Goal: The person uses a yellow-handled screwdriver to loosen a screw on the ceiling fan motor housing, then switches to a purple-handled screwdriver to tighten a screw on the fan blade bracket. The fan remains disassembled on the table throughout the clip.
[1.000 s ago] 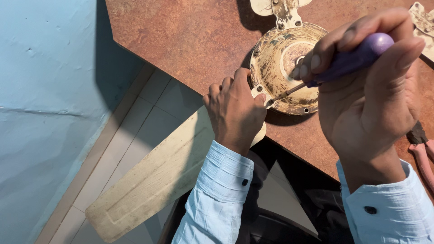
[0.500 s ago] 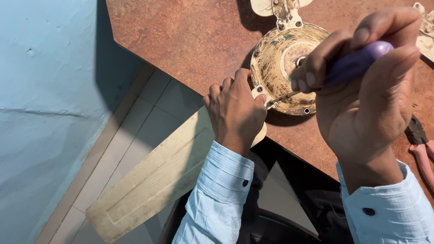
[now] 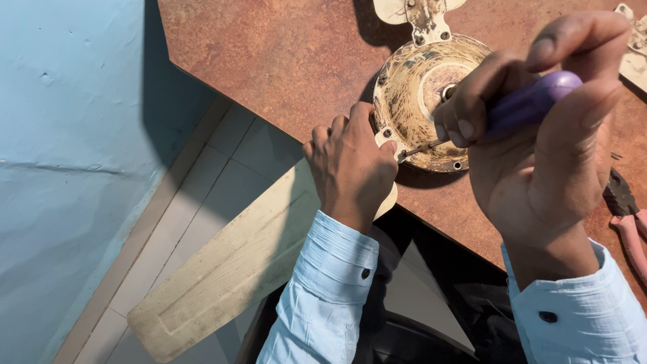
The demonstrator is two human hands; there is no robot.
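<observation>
At the near edge of the tabletop (image 3: 269,61), my right hand (image 3: 546,162) is gripping the purple screwdriver (image 3: 526,104), and I am keeping its tip straight in the screw of the fan motor (image 3: 421,94) while my left hand (image 3: 350,168) is pressing down the blade (image 3: 229,269) bracket.

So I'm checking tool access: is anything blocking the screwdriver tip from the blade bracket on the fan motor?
Nothing visible does. The right hand holds the purple screwdriver with its tip at the bracket, which the left hand steadies beside it.

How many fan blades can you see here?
3, though others may be hidden. One long blade hangs off the table under the left hand; one stub at top; another at the right edge.
</observation>
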